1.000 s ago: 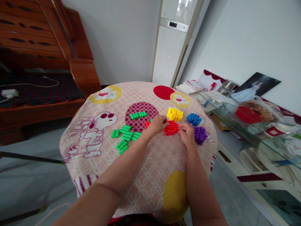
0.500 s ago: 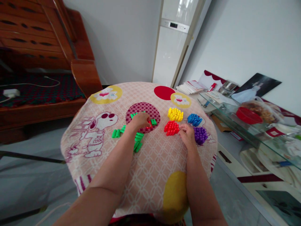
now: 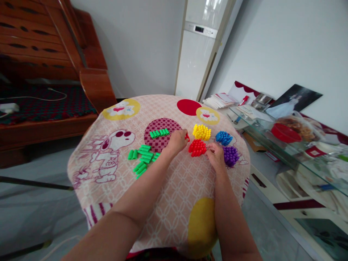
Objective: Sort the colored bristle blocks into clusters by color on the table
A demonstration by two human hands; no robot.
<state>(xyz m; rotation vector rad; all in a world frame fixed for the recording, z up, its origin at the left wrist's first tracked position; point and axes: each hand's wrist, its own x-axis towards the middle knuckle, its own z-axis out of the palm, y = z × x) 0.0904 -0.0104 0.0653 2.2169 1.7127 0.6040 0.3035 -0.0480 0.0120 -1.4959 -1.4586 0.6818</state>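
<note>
My left hand [image 3: 178,140] is closed on a small red plastic piece [image 3: 187,137], just left of the red cluster. That cluster of red plastic pieces [image 3: 197,148] lies between my two hands. My right hand [image 3: 215,152] rests at its right edge, fingers drawn together; whatever they pinch is too small to make out. Behind the red cluster is a yellow cluster [image 3: 201,132]. A blue cluster [image 3: 223,137] and a purple cluster [image 3: 231,156] sit beyond and beside my right hand. Green tube-like pieces stand in a row [image 3: 159,133], and more loose green pieces [image 3: 145,156] lie nearer, partly behind my left forearm.
A patterned cloth [image 3: 179,203] covers the round table. To the right stands a glass-topped cabinet [image 3: 288,159] with a red bowl [image 3: 286,132] and papers [image 3: 220,100]. A wooden bench [image 3: 95,87] is at the left, a white floor-standing unit [image 3: 198,54] behind.
My left hand went left from the red cluster to the red pieces near the green row, then came back right with a red piece. My right hand stayed at the red cluster.
</note>
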